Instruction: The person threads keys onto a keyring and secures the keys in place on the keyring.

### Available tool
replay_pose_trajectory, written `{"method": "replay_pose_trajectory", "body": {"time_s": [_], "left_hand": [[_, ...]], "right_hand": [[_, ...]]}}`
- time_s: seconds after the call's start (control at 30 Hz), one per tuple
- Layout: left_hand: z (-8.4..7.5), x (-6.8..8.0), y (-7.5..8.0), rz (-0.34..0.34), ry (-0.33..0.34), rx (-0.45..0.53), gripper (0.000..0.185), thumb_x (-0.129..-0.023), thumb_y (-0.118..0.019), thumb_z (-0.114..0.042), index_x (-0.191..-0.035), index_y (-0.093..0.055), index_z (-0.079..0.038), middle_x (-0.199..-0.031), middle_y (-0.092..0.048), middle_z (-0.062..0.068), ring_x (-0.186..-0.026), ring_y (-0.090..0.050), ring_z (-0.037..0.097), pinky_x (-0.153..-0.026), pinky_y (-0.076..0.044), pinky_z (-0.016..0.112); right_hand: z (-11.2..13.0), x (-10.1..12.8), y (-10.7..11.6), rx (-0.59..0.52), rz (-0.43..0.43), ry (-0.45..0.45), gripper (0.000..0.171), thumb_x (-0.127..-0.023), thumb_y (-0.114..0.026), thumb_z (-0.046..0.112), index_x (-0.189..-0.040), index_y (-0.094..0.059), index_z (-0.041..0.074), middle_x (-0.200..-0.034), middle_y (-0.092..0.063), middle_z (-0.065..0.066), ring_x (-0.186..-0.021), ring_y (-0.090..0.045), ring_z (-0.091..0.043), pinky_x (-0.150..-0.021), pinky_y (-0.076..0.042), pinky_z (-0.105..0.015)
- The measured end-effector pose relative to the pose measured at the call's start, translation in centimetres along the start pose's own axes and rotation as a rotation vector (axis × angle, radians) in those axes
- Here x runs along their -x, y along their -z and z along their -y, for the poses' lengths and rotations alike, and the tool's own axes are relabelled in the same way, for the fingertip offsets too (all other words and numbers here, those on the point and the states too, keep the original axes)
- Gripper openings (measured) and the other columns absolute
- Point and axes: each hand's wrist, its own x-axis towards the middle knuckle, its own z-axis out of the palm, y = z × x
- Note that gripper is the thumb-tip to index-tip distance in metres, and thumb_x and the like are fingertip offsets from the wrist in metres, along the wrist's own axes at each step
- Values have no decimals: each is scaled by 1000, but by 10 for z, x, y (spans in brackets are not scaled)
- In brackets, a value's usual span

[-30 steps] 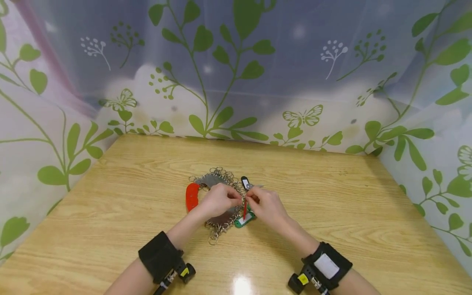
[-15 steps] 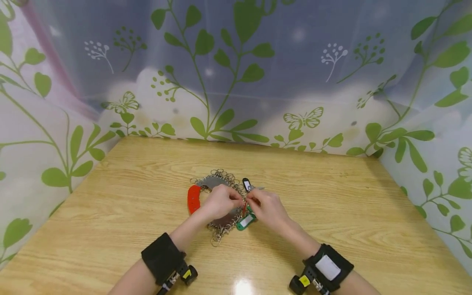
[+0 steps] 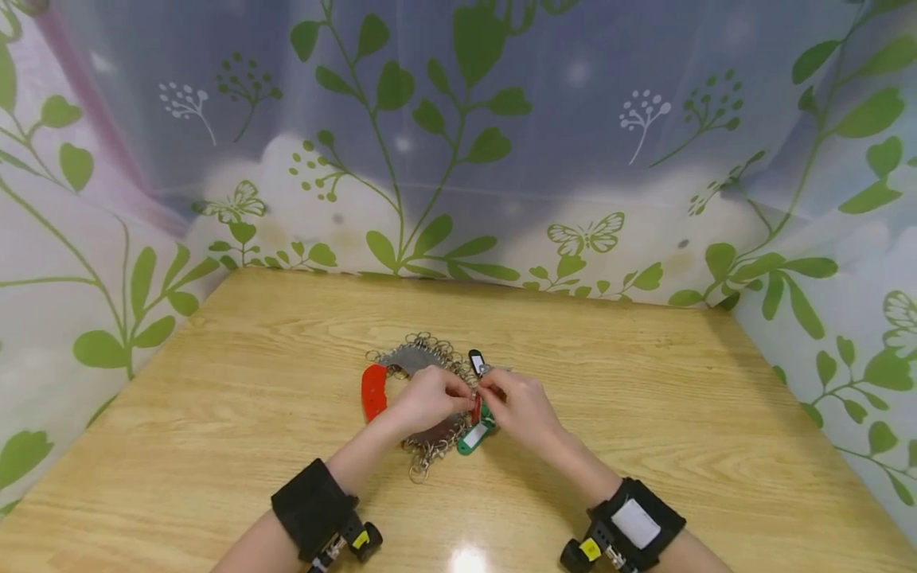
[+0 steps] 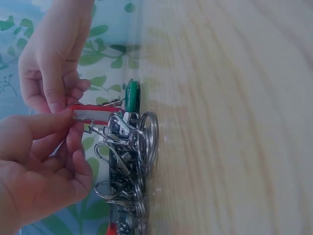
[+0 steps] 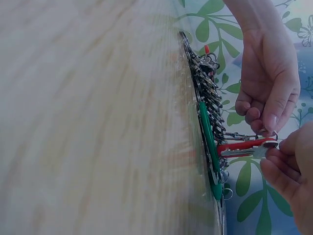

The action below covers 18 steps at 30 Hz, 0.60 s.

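While both hands meet over the pile, I see my left hand (image 3: 428, 395) and right hand (image 3: 517, 403) pinching the red key tag (image 5: 243, 145), which stands up from the heap of key rings (image 3: 430, 360) mid-table; its ring end, I think, points left.

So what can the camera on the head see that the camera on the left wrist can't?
Only the head view shows the red handle, the small black tag, the wrist straps and the leafy curtain all round. Only the left wrist view shows a little metal clasp pinched at the left hand's fingertips, above the pile. Both show the right hand, the heap of metal rings, the green tag, the red tag and the wooden table.
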Motion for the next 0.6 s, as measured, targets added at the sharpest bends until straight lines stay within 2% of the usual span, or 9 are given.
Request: {"method": "replay_pose_trajectory", "body": {"time_s": [0.23, 0.6], "left_hand": [[0, 0, -1, -26, -5, -11, 10, -86, -64, -11, -86, -73, -7, -78, -68, 0, -61, -51, 10, -57, -42, 24], [-5, 3, 2, -42, 2, 0, 11, -86, -64, -11, -88, -74, -7, -76, -68, 3, -50, -41, 9, -50, -33, 23]], "right_hand": [[-1, 1, 1, -13, 4, -41, 12, -75, -68, -10, -80, -64, 0, -72, -65, -6, -58, -58, -12, -53, -46, -18], [-2, 0, 0, -19, -7, 13, 12, -75, -67, -11, -80, -64, -1, -72, -64, -6, -58, -58, -11, -53, -46, -17]]}}
